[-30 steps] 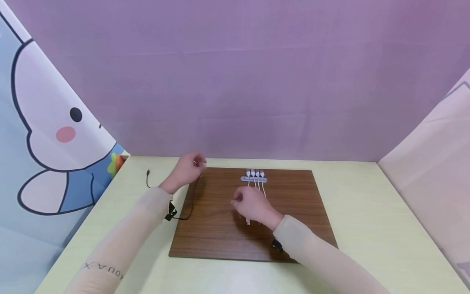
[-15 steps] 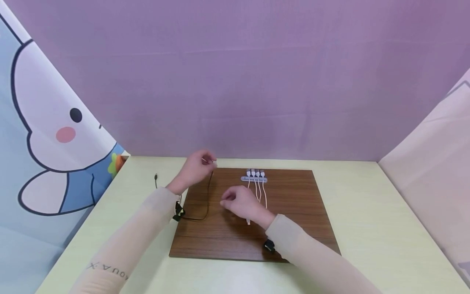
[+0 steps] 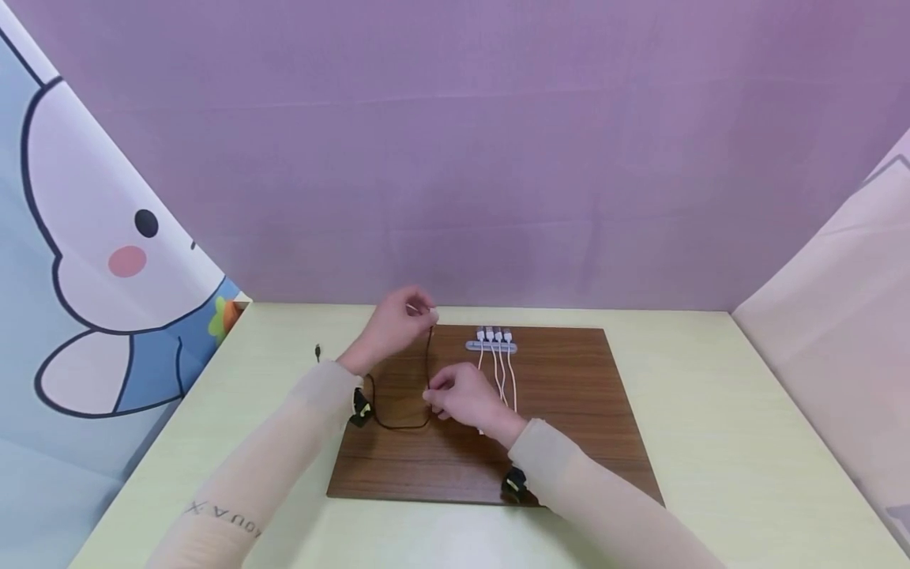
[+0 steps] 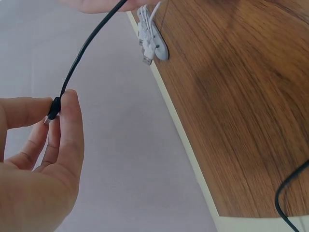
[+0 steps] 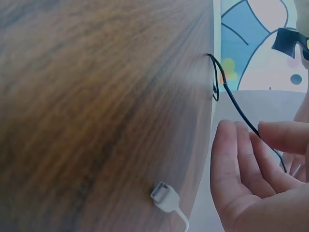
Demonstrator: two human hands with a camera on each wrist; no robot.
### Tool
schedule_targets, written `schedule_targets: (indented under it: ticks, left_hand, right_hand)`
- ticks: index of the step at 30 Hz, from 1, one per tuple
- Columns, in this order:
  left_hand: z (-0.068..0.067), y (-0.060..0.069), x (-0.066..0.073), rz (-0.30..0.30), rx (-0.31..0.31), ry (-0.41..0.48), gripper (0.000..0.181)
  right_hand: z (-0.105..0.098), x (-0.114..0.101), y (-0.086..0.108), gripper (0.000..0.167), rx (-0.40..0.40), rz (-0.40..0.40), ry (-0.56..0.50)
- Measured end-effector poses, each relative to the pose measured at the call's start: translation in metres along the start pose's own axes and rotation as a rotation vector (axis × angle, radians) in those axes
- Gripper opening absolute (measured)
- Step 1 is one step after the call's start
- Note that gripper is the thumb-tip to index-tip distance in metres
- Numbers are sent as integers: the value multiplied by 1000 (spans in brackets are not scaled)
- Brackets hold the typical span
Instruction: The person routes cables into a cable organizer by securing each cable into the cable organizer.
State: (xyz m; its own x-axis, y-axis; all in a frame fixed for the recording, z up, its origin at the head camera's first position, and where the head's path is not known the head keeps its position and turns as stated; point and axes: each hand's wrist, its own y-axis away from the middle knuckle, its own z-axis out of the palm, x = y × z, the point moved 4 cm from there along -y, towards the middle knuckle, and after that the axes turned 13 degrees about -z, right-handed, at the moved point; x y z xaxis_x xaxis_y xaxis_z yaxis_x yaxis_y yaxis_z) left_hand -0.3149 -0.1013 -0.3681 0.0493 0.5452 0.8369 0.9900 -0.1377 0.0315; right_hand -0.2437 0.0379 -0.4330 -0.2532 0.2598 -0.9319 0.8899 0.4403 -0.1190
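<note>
My left hand (image 3: 400,322) pinches the plug end of a black USB cable (image 3: 401,427) between thumb and fingers, above the far edge of the brown wooden board. In the left wrist view the black plug (image 4: 54,108) shows a metal tip pointing away from the cable. My right hand (image 3: 469,395) is lower, over the middle of the board. In the right wrist view the cable (image 5: 236,104) runs between its thumb and fingers, with a gap left between the fingertips. The cable hangs down from the left hand and loops over the board to the left.
A grey cable clip (image 3: 471,346) near the board's far edge holds several white USB cables (image 3: 510,371). One white connector (image 5: 164,195) lies near my right hand. The wooden board (image 3: 569,411) rests on a pale table (image 3: 739,411). The cable's other plug (image 3: 317,350) is at the left.
My left hand has moved right, drawing the black cable farther across the board. My right hand has shifted left, off the white cables, and now meets the black cable.
</note>
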Motion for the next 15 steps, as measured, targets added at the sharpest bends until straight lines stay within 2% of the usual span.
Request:
schedule_targets:
  ticks: [9, 15]
  left_hand:
    - [13, -17, 8, -43, -34, 75, 17]
    - [21, -31, 17, -56, -92, 144, 20]
  right_hand:
    - [-11, 5, 3, 6, 75, 52, -52]
    - [-20, 5, 6, 13, 107, 82, -5]
